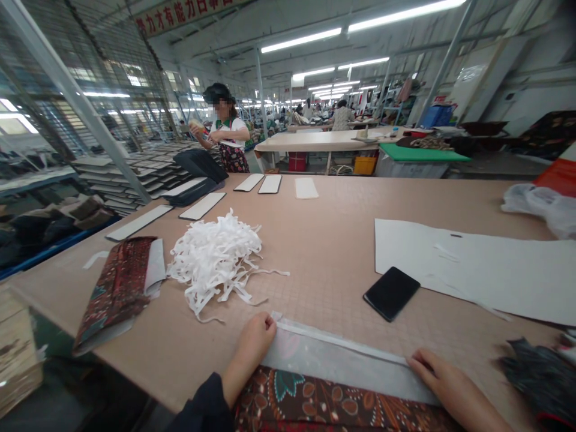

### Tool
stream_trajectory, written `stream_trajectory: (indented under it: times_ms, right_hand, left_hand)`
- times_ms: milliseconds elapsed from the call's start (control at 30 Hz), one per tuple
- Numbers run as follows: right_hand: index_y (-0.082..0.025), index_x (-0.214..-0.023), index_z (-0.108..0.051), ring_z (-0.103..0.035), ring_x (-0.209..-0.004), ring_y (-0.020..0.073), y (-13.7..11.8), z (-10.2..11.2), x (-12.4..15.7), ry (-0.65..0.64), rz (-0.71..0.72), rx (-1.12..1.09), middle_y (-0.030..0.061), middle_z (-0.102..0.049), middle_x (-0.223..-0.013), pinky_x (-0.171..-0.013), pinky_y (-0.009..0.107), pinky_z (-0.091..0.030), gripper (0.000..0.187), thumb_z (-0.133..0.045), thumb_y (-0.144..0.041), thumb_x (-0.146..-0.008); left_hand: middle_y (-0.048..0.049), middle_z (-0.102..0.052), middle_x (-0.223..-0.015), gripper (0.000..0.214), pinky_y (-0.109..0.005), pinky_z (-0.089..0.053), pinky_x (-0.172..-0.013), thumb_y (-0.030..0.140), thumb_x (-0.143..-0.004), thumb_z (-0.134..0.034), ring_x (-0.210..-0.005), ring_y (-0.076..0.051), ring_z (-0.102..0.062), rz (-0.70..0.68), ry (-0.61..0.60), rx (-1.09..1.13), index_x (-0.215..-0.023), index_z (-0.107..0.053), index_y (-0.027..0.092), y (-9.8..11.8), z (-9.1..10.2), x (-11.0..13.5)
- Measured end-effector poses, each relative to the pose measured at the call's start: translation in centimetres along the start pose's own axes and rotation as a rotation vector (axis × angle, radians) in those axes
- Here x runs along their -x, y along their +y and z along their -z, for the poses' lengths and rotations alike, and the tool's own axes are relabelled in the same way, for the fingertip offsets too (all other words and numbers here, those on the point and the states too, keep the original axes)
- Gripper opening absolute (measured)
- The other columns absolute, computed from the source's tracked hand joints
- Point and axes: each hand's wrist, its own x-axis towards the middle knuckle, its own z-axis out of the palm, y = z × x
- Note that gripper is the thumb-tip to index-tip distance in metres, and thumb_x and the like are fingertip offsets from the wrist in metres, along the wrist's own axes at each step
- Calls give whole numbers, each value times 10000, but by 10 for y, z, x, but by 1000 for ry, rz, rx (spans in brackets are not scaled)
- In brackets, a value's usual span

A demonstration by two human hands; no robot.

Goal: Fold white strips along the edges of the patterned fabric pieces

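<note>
Left grip (249,351): fingers together on pale fabric strip (342,360), clamping unclear.
Right grip (450,381): likewise.
Handling: soft, light; hold by edge.

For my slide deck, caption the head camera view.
Left hand and right hand hold a white strip along paisley fabric on a work table, near a heap of white strips.
</note>
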Motion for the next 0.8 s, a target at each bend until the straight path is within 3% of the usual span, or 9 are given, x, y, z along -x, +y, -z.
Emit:
stream_trajectory:
  times_ms: [367, 500, 600, 700, 800]
  right_hand:
    - [-240, -692, -496, -596, -705, 230, 5, -6, -1, 35, 4, 36, 39, -630, -698, -654, 319, -391, 257, -341, -408, -808]
    - [-235, -681, -499, -595, -690, 222, -3, -1, 3, 32, -10, 60, 37, -631, -687, -627, 308, -379, 255, -343, -385, -815]
    - [-231, -687, -506, -598, -695, 216, -8, 3, 4, 36, -35, 85, 34, -638, -698, -614, 298, -366, 238, -362, -366, -820]
    - [-223, -701, -521, -602, -716, 217, -11, 4, 2, 40, -67, 112, 39, -648, -722, -620, 290, -359, 215, -388, -337, -825]
    - [-216, -712, -538, -603, -717, 214, -13, 3, 0, 29, -102, 134, 40, -655, -719, -617, 282, -349, 205, -409, -321, -832]
  left_hand:
    - [-38, -586, -801, 126, -265, -367, -653, 204, -793, -420, -745, -168, -540, -37, 22, -194, -802, -540, 165, 14, 4, 8]
    - [-71, -559, -924, 171, -342, -370, -793, 117, -806, -402, -899, -221, -502, -285, 133, -441, -891, -545, 157, 21, 6, 18]
    - [-73, -573, -876, 206, -382, -386, -794, 80, -816, -392, -855, -239, -511, -496, 121, -658, -866, -577, 155, 25, 6, 23]
    - [-91, -591, -863, 231, -381, -405, -794, 60, -810, -405, -831, -237, -533, -580, 80, -775, -912, -605, 115, 26, 4, 27]
    - [-119, -607, -902, 381, -387, -418, -783, 38, -809, -391, -852, -247, -557, -631, 58, -876, -1147, -540, 130, 26, 1, 33]
